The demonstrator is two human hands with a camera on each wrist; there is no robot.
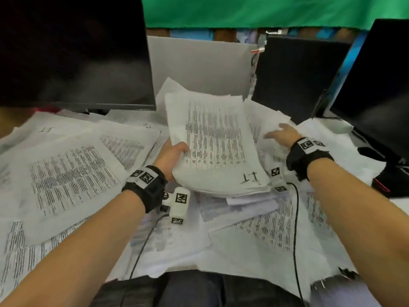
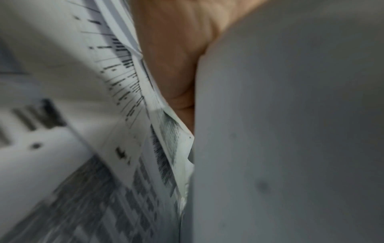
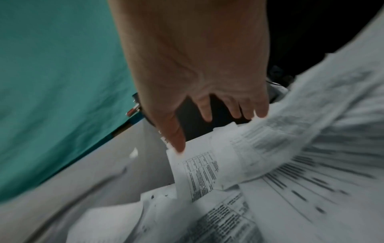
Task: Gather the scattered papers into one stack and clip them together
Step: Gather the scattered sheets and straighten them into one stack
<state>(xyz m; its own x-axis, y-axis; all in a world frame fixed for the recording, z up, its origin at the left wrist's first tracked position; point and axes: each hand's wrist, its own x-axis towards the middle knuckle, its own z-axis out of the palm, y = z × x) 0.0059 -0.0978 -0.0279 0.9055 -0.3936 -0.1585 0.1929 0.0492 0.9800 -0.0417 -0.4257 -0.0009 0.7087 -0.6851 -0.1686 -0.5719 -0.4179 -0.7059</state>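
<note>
Centrally, the left hand [image 1: 171,157] grasps a thick stack of papers [image 1: 218,147] by its left edge, lifted above the loose sheets [image 1: 66,171] covering the desk. Just right, the right hand [image 1: 282,135] reaches out with fingers [image 3: 205,108] spread and relaxed, holding nothing.

Two dark monitors [image 1: 73,52] [image 1: 376,85] flank a grey board [image 1: 199,63] — green cloth [image 1: 265,9] hangs behind, a black cable [image 1: 295,229] trailing near.
</note>
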